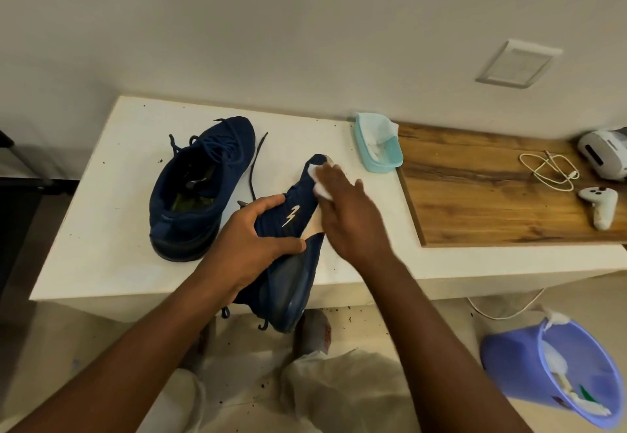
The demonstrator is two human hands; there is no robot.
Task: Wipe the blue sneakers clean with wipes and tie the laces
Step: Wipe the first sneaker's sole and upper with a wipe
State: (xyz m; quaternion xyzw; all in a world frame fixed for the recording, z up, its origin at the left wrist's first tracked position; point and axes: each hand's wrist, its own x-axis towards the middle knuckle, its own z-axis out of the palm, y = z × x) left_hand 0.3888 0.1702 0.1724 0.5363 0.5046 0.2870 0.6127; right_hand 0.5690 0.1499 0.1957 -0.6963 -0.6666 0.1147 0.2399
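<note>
At the bottom edge, light trousers [339, 392] cover the person's legs, above a pale floor dotted with dark crumbs. To the right on the floor stands a purple bucket [509, 364] with crumpled used wipes inside and one hanging over its rim.

Just above the knees, one blue sneaker [291, 217] is held over the near edge of the white table [118, 229]. It is tilted on its side, with the heel toward the person and the toe pointing away. The left hand [258, 239] grips it at the middle, fingers curled over the top and the thumb lying across the side below a white logo. The right hand [349, 212] lies flat on the front part of the shoe. Its fingers are straight and close together and the thumb is spread out, pressing a white wipe [320, 181] against the edge near the toe. The fingertips are slightly blurred.

Farther left, the second sneaker [203, 178] sits upright on the table, its laces undone, and one loose lace [256, 161] trails across the tabletop between the two shoes.

Beyond the right hand, a turquoise tub [380, 147] holds wipes, with one draped over its rim. It stands just beside a wooden board [475, 201] that carries a coiled white cable [549, 171], a white controller [599, 205] and a white headset [604, 154]. On the wall behind is a pale square plate [515, 62].
</note>
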